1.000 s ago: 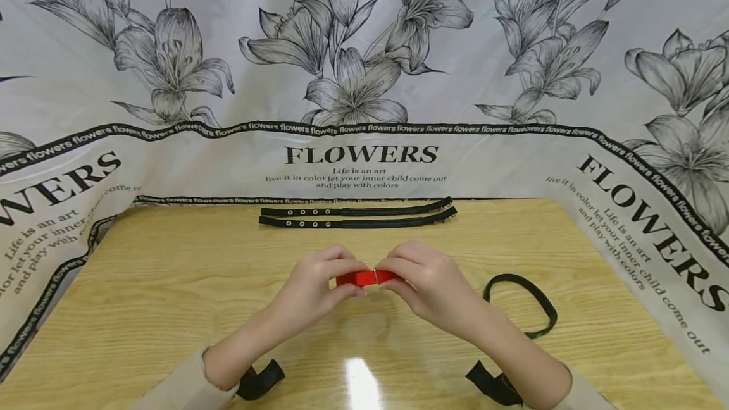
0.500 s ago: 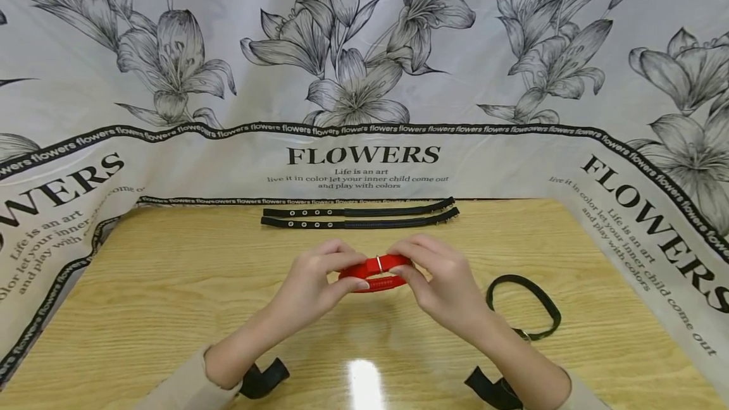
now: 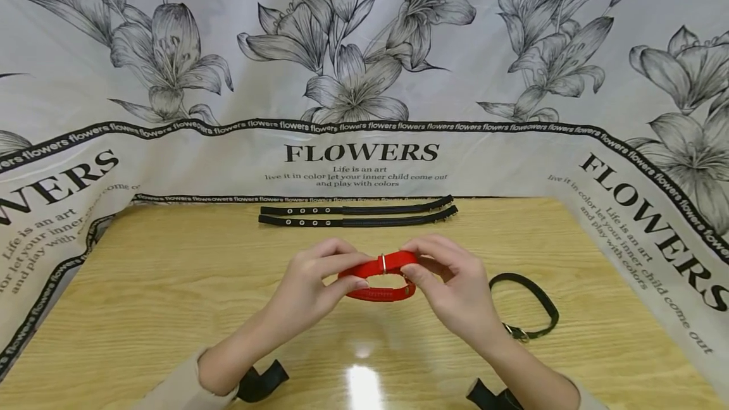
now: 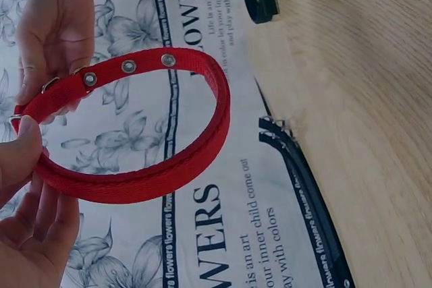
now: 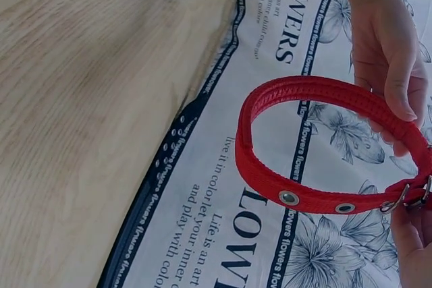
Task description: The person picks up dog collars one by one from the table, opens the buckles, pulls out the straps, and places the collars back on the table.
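A red pet collar, closed into a loop, is held up over the table between both hands. Its metal buckle and D-ring sit near my right fingers, and silver eyelets line the strap. My left hand pinches the left part of the loop between thumb and fingers. On the other side, my right hand grips the strap with its thumb in front. The far fingers of the right hand are partly hidden behind the collar in the head view.
Two black collars lie straight, side by side, at the table's back edge. A looped black collar rests right of my right hand. Black straps show near both wrists. A flower-printed cloth stands behind and beside the wooden table.
The red collar has been tilted so its loop now shows open toward the head camera. My right hand has shifted slightly right along the strap; the left hand has kept its hold.
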Available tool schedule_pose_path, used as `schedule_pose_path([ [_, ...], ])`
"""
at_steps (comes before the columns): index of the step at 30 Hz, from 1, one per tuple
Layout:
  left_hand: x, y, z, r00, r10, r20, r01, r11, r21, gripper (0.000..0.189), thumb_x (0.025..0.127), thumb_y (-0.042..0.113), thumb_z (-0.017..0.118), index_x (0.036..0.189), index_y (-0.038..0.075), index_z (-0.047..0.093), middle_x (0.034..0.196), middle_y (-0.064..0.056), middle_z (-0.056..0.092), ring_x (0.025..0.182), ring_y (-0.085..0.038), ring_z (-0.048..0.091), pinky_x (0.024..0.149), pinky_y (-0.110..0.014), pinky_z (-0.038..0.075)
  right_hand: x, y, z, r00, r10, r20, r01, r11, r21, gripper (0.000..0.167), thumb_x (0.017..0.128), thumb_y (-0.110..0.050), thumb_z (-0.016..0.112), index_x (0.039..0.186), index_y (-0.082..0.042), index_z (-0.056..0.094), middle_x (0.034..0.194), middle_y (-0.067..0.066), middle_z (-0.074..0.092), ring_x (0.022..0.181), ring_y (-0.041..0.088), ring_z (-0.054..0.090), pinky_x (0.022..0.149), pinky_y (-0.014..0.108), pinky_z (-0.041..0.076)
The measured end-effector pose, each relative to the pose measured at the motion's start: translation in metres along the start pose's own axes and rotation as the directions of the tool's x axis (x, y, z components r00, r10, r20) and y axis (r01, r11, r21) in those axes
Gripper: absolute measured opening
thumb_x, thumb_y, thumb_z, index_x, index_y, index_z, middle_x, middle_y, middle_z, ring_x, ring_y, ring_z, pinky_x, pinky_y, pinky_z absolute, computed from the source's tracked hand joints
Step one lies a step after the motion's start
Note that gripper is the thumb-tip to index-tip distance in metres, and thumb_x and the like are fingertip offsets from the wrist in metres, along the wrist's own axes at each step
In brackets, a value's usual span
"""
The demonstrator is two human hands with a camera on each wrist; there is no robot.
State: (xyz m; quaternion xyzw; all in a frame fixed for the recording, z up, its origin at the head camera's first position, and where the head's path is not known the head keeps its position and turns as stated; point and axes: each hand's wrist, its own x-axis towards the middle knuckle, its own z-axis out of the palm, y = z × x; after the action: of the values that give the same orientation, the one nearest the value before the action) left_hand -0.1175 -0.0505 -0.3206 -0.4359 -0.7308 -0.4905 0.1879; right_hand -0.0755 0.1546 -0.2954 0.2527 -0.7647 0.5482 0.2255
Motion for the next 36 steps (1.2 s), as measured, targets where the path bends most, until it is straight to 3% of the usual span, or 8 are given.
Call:
schedule_pose_path([
  [9, 0.001, 0.002, -0.001, 0.999, 0.045, -0.028, -0.046, 0.999, -0.026, 0.028, 0.070, 0.000, 0.078, 0.097, 0.002, 0.072, 0.091, -0.004, 0.064, 0.074, -0.010, 0.056, 0.055, -0.013, 0.047, 0.000, -0.006, -0.003, 0.989, 0.148, -0.003, -0.146, 0.978, 0.146, 0.014, 0.081, 0.007, 0.066, 0.095, 0.009, 0.065, 0.095, 0.006, 0.062, 0.078, 0.018, 0.065, 0.066, 0.032, 0.057],
  [13, 0.000, 0.002, 0.000, 0.997, 0.064, -0.042, -0.066, 0.997, -0.048, 0.027, 0.070, -0.002, 0.078, 0.096, 0.000, 0.071, 0.091, -0.006, 0.064, 0.074, -0.012, 0.058, 0.058, -0.015, 0.049, 0.003, -0.007, -0.005, 0.972, 0.232, -0.021, -0.218, 0.938, 0.269, 0.015, 0.082, 0.007, 0.065, 0.096, 0.001, 0.067, 0.091, 0.005, 0.064, 0.078, 0.017, 0.064, 0.065, 0.030, 0.057],
  [18, -0.004, 0.001, 0.002, 0.999, 0.010, -0.043, -0.013, 0.997, -0.077, 0.025, 0.072, -0.002, 0.076, 0.096, -0.002, 0.071, 0.091, -0.006, 0.065, 0.080, -0.014, 0.060, 0.064, -0.019, 0.053, 0.009, -0.006, -0.007, 0.965, 0.259, -0.024, -0.239, 0.919, 0.312, 0.022, 0.081, 0.010, 0.065, 0.098, -0.004, 0.069, 0.088, 0.011, 0.065, 0.073, 0.019, 0.066, 0.066, 0.031, 0.057],
  [24, -0.008, 0.001, 0.003, 0.998, -0.045, -0.034, 0.041, 0.994, -0.104, 0.025, 0.072, -0.003, 0.076, 0.096, -0.001, 0.070, 0.091, -0.004, 0.064, 0.080, -0.013, 0.060, 0.067, -0.023, 0.054, 0.012, -0.001, -0.012, 0.960, 0.261, 0.104, -0.280, 0.910, 0.305, 0.028, 0.080, 0.009, 0.067, 0.099, -0.011, 0.071, 0.092, 0.007, 0.065, 0.071, 0.021, 0.067, 0.066, 0.032, 0.057],
  [27, -0.011, 0.001, 0.003, 0.998, -0.063, -0.010, 0.062, 0.991, -0.115, 0.025, 0.073, -0.003, 0.076, 0.097, 0.000, 0.070, 0.092, -0.005, 0.065, 0.080, -0.013, 0.061, 0.070, -0.024, 0.055, 0.010, 0.004, -0.016, 0.933, 0.284, 0.220, -0.339, 0.897, 0.282, 0.028, 0.081, 0.005, 0.068, 0.104, -0.012, 0.069, 0.101, 0.006, 0.064, 0.083, 0.020, 0.067, 0.070, 0.030, 0.056],
  [31, -0.014, 0.003, 0.001, 0.992, -0.130, -0.006, 0.128, 0.985, -0.113, 0.027, 0.073, -0.003, 0.076, 0.099, 0.000, 0.070, 0.095, -0.004, 0.065, 0.085, -0.013, 0.061, 0.071, -0.025, 0.055, 0.006, 0.013, -0.020, 0.879, 0.324, 0.350, -0.414, 0.883, 0.221, 0.036, 0.082, 0.001, 0.068, 0.118, 0.000, 0.060, 0.115, 0.012, 0.060, 0.102, 0.023, 0.063, 0.079, 0.034, 0.054],
  [36, -0.015, 0.005, -0.004, 0.965, -0.261, -0.023, 0.255, 0.956, -0.147, 0.027, 0.073, -0.001, 0.076, 0.099, 0.002, 0.069, 0.095, -0.002, 0.065, 0.086, -0.013, 0.061, 0.072, -0.026, 0.055, 0.002, 0.024, -0.026, 0.827, 0.415, 0.380, -0.496, 0.857, 0.142, 0.037, 0.084, -0.002, 0.067, 0.117, 0.009, 0.057, 0.112, 0.019, 0.061, 0.100, 0.019, 0.064, 0.079, 0.032, 0.054],
])
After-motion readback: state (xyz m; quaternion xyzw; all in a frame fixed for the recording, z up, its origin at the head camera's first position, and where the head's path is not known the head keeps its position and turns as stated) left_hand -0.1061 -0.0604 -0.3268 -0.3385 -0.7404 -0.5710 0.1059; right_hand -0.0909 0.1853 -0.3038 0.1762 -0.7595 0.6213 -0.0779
